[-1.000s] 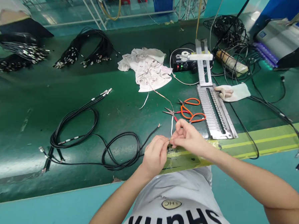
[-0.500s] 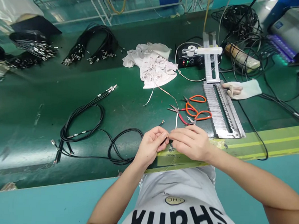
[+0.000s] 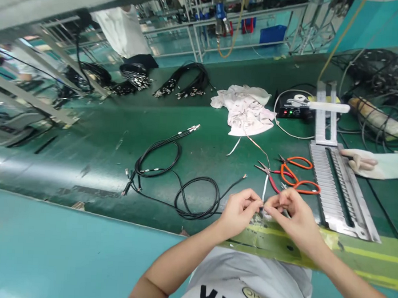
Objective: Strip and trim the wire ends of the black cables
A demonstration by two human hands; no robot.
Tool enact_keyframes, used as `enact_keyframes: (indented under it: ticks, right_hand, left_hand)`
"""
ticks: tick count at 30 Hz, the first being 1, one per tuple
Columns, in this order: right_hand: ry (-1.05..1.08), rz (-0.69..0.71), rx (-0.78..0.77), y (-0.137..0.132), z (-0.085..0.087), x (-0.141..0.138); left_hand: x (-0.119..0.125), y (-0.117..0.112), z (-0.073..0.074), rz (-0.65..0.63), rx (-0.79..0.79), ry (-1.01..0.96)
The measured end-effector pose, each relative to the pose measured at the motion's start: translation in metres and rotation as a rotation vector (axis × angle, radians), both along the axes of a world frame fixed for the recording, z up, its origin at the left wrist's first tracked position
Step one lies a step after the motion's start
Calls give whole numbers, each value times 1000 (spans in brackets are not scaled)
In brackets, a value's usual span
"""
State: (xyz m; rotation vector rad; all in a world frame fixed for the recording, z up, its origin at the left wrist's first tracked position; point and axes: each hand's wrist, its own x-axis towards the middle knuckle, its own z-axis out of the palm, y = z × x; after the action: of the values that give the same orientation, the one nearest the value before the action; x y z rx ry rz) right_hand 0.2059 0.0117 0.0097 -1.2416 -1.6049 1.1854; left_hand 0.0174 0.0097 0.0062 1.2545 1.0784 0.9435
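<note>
My left hand (image 3: 241,212) is closed in a pinch at the bench's front edge. A black cable (image 3: 195,217), coiled to its left, runs in behind that hand, and its tip is hidden by the fingers. Facing it, my right hand (image 3: 293,216) is closed too, thumb and forefinger pinched almost against the left fingertips; what lies between them is too small to make out. The coil's other end (image 3: 244,177), with bare coloured wires, lies loose above my left hand. Just beyond my right hand are red-handled pliers (image 3: 273,178) and orange-handled cutters (image 3: 305,186).
A slotted metal fixture (image 3: 337,187) lies at the right with a white glove (image 3: 381,164) beside it. Behind are a crumpled white cloth (image 3: 244,109) and a black control box (image 3: 292,110). More cable bundles (image 3: 185,79) lie at the back; a person (image 3: 125,34) stands beyond.
The view has swung left, so everything sits further right and lower. My right hand has turned from flat, lined-up fingers to a thumb-and-finger pinch; the hands stay close together.
</note>
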Motion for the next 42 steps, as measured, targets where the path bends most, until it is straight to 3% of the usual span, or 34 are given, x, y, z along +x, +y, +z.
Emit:
enact_keyframes:
  ticks: [1, 3, 5, 8, 11, 13, 14, 16, 19, 20, 22, 23, 25, 29, 32, 34, 36, 37, 42]
  right_hand:
    - [-125, 3, 210, -1, -2, 2]
    - [-351, 143, 617, -2, -4, 7]
    - [-468, 298, 897, 1, -1, 11]
    - [-514, 404, 1110, 7, 10, 13]
    - [-543, 438, 1170, 10, 19, 11]
    - [-541, 384, 1065, 10, 19, 6]
    - [-512, 321, 942, 9, 17, 3]
    - [-350, 162, 564, 6, 13, -5]
    - [92, 30, -121, 3, 7, -16]
    - [192, 28, -277, 2, 5, -17]
    - [277, 4, -381, 2, 2, -17]
    - [273, -6, -295, 2, 1, -15]
    - [105, -24, 57, 3, -1, -8]
    - [-381, 102, 814, 9, -4, 8]
    - [-520, 197, 1088, 15, -1, 12]
    - [-572, 233, 1118, 16, 4, 10]
    - [-552, 219, 988, 15, 8, 6]
    - [-497, 185, 842, 14, 10, 4]
    - [158, 62, -281, 9, 13, -1]
  left_hand:
    - [-2, 2, 2, -9, -111, -94]
    - [-7, 6, 5, -40, -261, -223]
    - [-13, 9, 6, -74, -350, -295]
    - [-20, 10, 6, -119, -425, -393]
    - [-25, 8, 6, -170, -450, -448]
    - [-24, 5, 5, -148, -413, -397]
    - [-22, 3, 4, -105, -348, -328]
    - [-17, -3, 1, 26, -108, -127]
    - [-7, -9, -2, 81, 371, 147]
    - [-4, -9, -2, 86, 406, 167]
    - [-3, -5, -2, 89, 233, 119]
    - [-3, -2, -1, 86, 89, 26]
    - [-5, 6, 2, 59, -141, -116]
    - [-7, 13, 7, 15, -280, -293]
    - [-7, 12, 8, -4, -301, -323]
    - [-7, 11, 6, -27, -312, -315]
    - [-6, 8, 2, -23, -278, -252]
    - [-5, 5, -1, 2, -214, -182]
    - [3, -5, -14, 141, 348, 220]
